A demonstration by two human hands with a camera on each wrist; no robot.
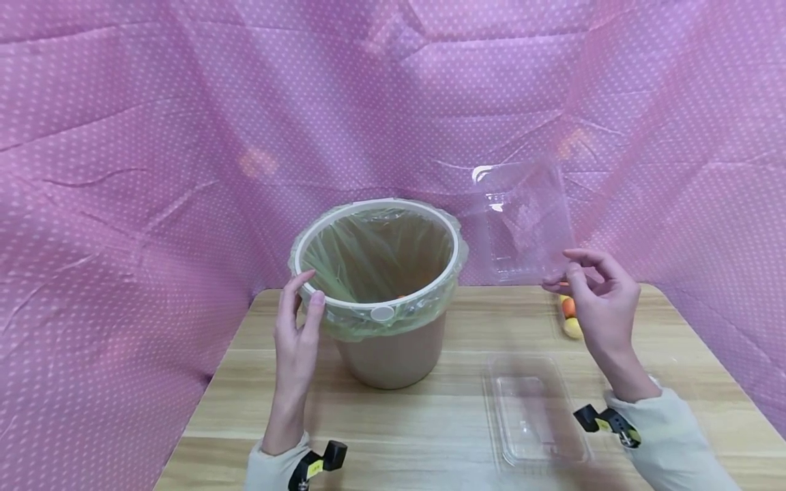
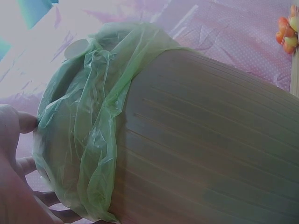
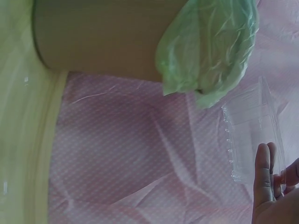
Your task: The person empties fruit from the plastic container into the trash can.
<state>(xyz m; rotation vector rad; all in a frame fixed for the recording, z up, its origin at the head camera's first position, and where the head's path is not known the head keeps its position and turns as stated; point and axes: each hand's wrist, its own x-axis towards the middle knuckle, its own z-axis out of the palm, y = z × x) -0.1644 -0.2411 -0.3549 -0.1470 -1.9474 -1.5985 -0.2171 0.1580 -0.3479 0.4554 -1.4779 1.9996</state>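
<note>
Left hand [image 1: 295,334]: fingers spread and lightly bent, thumb well apart from forefinger, tips touching the bin's rim.
Right hand [image 1: 609,300]: thumb and finger pinched on the lower corner of a clear box [image 1: 529,218]; box raised, tilted, up and left of these fingers.
Bin [image 1: 393,358]: between both hands' fingers, green liner [image 1: 356,327] folded over its rim.
Second box [image 1: 528,423]: clear, on the table [image 1: 393,436], nearer the wearer than the right fingers.
Fruit [image 1: 570,308]: below the right fingers, partly hidden.
</note>
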